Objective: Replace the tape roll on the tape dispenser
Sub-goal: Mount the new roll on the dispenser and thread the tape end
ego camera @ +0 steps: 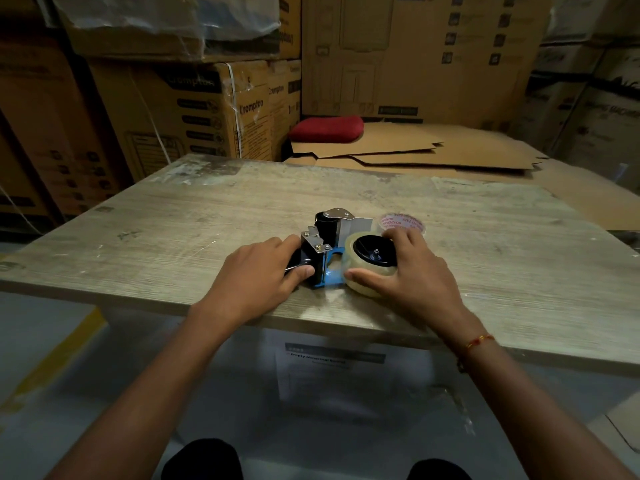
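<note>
A blue and black tape dispenser (323, 244) lies on its side on the wooden table (173, 237). A clear tape roll (367, 282) sits around its black hub (375, 252). My left hand (266, 271) grips the dispenser's black handle end, thumb underneath. My right hand (412, 271) holds the clear roll, thumb at its near side and fingers over its far side. An empty tape core (403, 221) with red print lies just behind my right hand.
Stacked cardboard boxes (194, 109) wall in the table at the back and left. Flattened cardboard sheets (433, 150) and a red cushion (327, 129) lie behind the table. A paper label (329, 368) hangs under the table's near edge.
</note>
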Tool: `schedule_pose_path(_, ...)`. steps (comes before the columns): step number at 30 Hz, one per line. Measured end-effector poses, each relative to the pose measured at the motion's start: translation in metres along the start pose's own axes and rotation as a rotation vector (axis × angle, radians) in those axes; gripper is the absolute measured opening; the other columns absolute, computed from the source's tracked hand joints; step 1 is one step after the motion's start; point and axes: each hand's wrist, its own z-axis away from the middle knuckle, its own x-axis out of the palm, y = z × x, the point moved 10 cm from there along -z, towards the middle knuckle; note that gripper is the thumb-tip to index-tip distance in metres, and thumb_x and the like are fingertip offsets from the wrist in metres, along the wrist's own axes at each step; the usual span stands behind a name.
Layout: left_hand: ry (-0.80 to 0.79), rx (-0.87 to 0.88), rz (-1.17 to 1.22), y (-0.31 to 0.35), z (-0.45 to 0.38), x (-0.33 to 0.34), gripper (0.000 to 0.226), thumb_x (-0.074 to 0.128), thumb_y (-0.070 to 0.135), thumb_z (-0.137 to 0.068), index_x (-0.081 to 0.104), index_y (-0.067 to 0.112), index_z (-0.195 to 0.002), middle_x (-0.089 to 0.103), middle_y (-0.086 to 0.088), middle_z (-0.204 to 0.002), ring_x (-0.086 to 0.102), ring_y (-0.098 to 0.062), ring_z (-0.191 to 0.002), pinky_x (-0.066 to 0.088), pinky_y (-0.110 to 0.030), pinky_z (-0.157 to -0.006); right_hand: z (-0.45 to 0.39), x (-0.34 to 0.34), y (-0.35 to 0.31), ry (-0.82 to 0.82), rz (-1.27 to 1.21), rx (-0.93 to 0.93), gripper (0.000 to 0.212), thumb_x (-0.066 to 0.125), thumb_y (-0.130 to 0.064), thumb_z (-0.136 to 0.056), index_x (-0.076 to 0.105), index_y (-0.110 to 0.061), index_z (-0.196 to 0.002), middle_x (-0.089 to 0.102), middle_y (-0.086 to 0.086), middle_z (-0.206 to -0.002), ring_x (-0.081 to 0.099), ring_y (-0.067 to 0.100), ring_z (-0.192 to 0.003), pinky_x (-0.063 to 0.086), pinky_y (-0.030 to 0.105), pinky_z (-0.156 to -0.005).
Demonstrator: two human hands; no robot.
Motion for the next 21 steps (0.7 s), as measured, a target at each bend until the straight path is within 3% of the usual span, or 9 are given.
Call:
schedule_pose_path(4,0.022,-0.049,-0.036,0.006,0.011,-0.004,0.042,0.041,0.06,-0.095,0.047,0.026,-0.118,0.064,0.001,-0.105,0.062,-0.024,-0.092,0.039,-0.034,-0.066,0.005,-0.001,-0.005,0.056,0.134,0.0,0.091,0.035,-0.095,-0.072,0.042,-0.027,-0.131,0.049,0.001,-0.121,0.06,0.022,-0.093,0.056,0.037,-0.07)
schedule_pose_path(7,-0.012,-0.104,-0.008,0.005,0.013,-0.005,0.039,0.045,0.058,-0.094,0.047,0.026,-0.116,0.065,0.001,-0.106,0.062,-0.026,-0.093,0.044,-0.036,-0.069,0.005,0.005,0.004,-0.137,-0.041,-0.068,0.094,0.04,-0.089,-0.073,0.041,-0.028,-0.144,0.042,-0.001,-0.143,0.057,0.021,-0.116,0.055,0.042,-0.089)
schedule_pose_path(10,-0.055,-0.172,0.039,-0.003,0.014,-0.004,0.039,0.049,0.056,-0.092,0.048,0.027,-0.117,0.066,0.0,-0.108,0.061,-0.03,-0.096,0.05,-0.041,-0.078,0.011,0.004,0.011,-0.2,-0.166,-0.144,0.07,0.053,-0.068,-0.085,0.05,-0.026,-0.142,0.025,-0.006,-0.16,0.051,0.02,-0.129,0.05,0.045,-0.101)
schedule_pose_path(13,-0.087,-0.179,0.037,-0.002,0.016,-0.003,0.039,0.048,0.059,-0.091,0.047,0.028,-0.114,0.066,-0.001,-0.107,0.06,-0.029,-0.095,0.05,-0.043,-0.081,0.013,0.001,0.011,-0.108,-0.152,-0.162,0.049,0.06,-0.056,-0.09,0.06,-0.028,-0.13,0.03,-0.007,-0.157,0.051,0.02,-0.129,0.049,0.04,-0.098)
schedule_pose_path(17,-0.12,-0.171,0.051,0.006,0.023,-0.007,0.043,0.047,0.065,-0.089,0.043,0.03,-0.112,0.065,-0.001,-0.105,0.06,-0.029,-0.092,0.047,-0.039,-0.071,0.007,-0.003,0.002,-0.017,-0.103,-0.126,0.053,0.063,-0.064,-0.082,0.065,-0.024,-0.117,0.042,-0.004,-0.149,0.048,0.02,-0.127,0.05,0.039,-0.095)
schedule_pose_path(21,-0.145,-0.167,0.057,0.02,0.037,-0.012,0.047,0.042,0.07,-0.089,0.04,0.03,-0.113,0.065,0.0,-0.105,0.061,-0.028,-0.091,0.048,-0.039,-0.069,0.002,-0.005,-0.012,0.078,-0.031,-0.144,0.064,0.054,-0.079,-0.073,0.064,-0.022,-0.1,0.052,-0.006,-0.123,0.048,0.014,-0.111,0.053,0.035,-0.081)
